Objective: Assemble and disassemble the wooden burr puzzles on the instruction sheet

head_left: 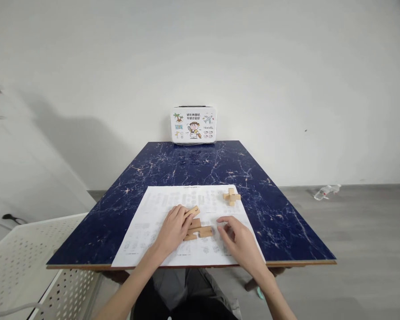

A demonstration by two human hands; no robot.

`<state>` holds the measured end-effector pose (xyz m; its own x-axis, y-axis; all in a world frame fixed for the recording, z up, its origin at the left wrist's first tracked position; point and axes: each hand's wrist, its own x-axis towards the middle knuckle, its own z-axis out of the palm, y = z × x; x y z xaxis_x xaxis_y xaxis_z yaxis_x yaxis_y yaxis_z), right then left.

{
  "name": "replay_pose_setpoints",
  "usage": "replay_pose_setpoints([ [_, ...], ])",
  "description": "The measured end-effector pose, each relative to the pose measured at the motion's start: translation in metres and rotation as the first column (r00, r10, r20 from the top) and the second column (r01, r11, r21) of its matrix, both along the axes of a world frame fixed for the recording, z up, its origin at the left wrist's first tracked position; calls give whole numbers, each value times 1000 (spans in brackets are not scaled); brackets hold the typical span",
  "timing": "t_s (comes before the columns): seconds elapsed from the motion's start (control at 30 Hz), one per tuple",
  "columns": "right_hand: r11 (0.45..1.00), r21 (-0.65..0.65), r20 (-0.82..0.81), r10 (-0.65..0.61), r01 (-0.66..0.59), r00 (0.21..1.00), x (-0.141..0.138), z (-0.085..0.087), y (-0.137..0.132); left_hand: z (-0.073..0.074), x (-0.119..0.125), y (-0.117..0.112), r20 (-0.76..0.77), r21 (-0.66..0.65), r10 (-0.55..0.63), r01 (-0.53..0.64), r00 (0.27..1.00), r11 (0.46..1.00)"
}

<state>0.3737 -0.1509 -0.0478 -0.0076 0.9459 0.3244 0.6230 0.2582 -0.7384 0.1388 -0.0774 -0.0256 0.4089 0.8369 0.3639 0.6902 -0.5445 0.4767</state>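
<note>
My left hand (175, 226) is closed on a small wooden puzzle block (192, 211) marked with a dark figure. Just below it, several notched wooden pieces (206, 231) lie close together on a printed instruction sheet (136, 235). My right hand (235, 235) hovers at the right of these pieces, fingers curved and apart, with nothing between them. Near the sheet's upper right corner sits a cross-shaped assembly of wooden blocks (231, 196). The fingers of my left hand partly cover the piece they hold and the pieces beneath.
The sheet lies at the near edge of a dark blue marbled table (193, 164). Against the wall at the table's far end stands a white printed case (193, 126). A white perforated basket (16, 249) is at the left, and a clear plastic bottle (326, 192) lies on the floor at right.
</note>
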Motion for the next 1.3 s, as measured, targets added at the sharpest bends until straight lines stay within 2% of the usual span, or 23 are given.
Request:
replay_pose_setpoints([
  [0.1, 992, 76, 58, 95, -99, 994, -12, 7, 0, 11, -2, -6, 131, -9, 28, -27, 991, 1000],
  [0.23, 972, 92, 175, 197, -215, 965, -26, 13, 4, 21, -5, -19, 326, -198, 113, -49, 938, 979],
  [0.33, 973, 37, 214, 215, -228, 953, -29, 14, 6, 20, -8, -31, 378, -324, 162, -34, 912, 946],
  [0.47, 972, -10, 169, 235, -237, 957, -23, 14, 4, 17, -12, -42, 456, -458, 186, 50, 870, 888],
  [0.63, 968, -43, 129, 249, -245, 960, -16, 15, -1, 19, -15, -46, 497, -539, 210, 110, 842, 835],
  [0.77, 972, -66, -52, 224, -227, 973, -21, 20, -4, 16, -16, -44, 520, -535, 195, 139, 831, 833],
  [0.87, 970, -119, -246, 176, -210, 953, -33, 24, -4, 10, -18, -42, 488, -477, 147, 122, 861, 870],
  [0.97, 970, -120, -347, 158, -210, 925, -50, 25, -3, 2, -21, -41, 416, -410, 113, 75, 902, 909],
  [1.1, 982, -89, -385, 122, -168, 915, -69, 23, 2, -1, -25, -42, 396, -375, 78, 83, 915, 923],
  [1.3, 994, -77, -323, 53, -82, 945, -79, 20, 3, 0, -25, -43, 343, -287, 68, 35, 937, 957],
])
